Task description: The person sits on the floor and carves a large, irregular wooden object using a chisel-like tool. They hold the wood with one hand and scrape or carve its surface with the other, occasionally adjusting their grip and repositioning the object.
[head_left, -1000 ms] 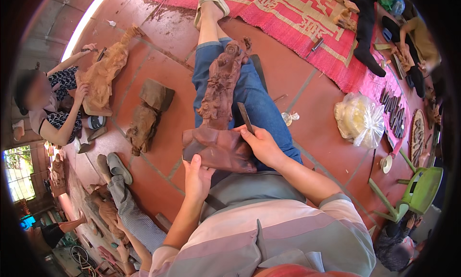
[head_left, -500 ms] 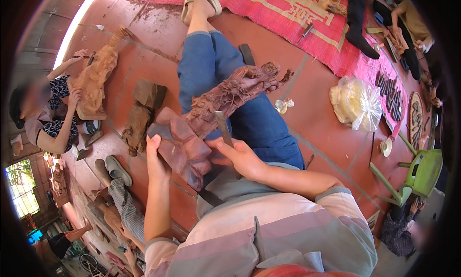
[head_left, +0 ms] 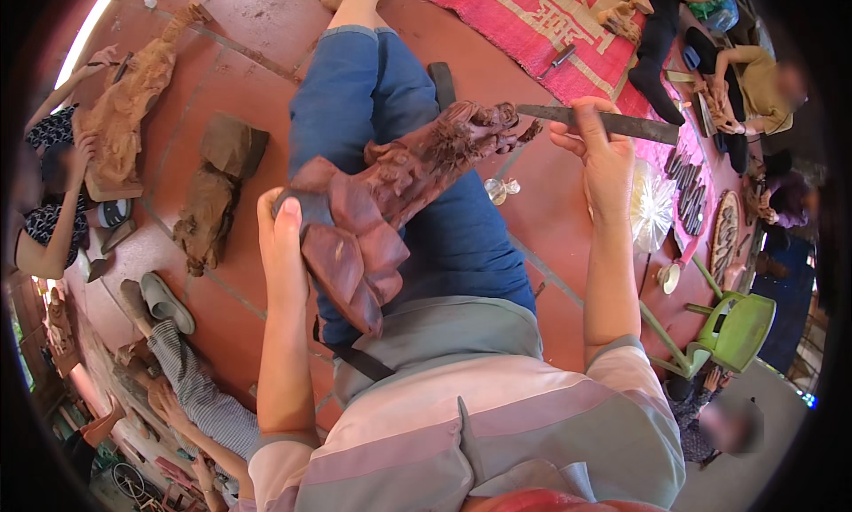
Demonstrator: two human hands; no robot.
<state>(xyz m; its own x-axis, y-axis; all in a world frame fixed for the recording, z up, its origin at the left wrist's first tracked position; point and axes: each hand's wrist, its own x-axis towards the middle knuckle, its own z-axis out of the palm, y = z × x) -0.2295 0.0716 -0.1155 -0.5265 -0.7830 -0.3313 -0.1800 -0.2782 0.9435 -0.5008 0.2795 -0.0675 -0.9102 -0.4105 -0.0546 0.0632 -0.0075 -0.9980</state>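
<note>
A dark reddish-brown wooden carving (head_left: 424,168) lies slantwise across my blue-trousered legs, its faceted, rock-like base (head_left: 348,246) toward me and its finely carved end pointing away to the right. My left hand (head_left: 282,232) is closed round the left edge of that base, thumb on top. Raised to the right of the carving, my right hand (head_left: 599,153) grips a long, flat, dark file (head_left: 635,126) between thumb and fingers. The file's narrow tip reaches left to the carving's far end; whether it touches there I cannot tell.
Rough wood blocks (head_left: 209,201) rest on the tiled floor to the left, near a person holding a paler carving (head_left: 133,113). A red mat (head_left: 524,24) spreads ahead. At right are a plastic bag (head_left: 652,206), several dark tools (head_left: 688,188) and a green chair (head_left: 737,330).
My right hand has swung from beside the carving's base out to the right, carrying the file toward the carving's far end. My left hand still holds the base. The whole view has shifted.
</note>
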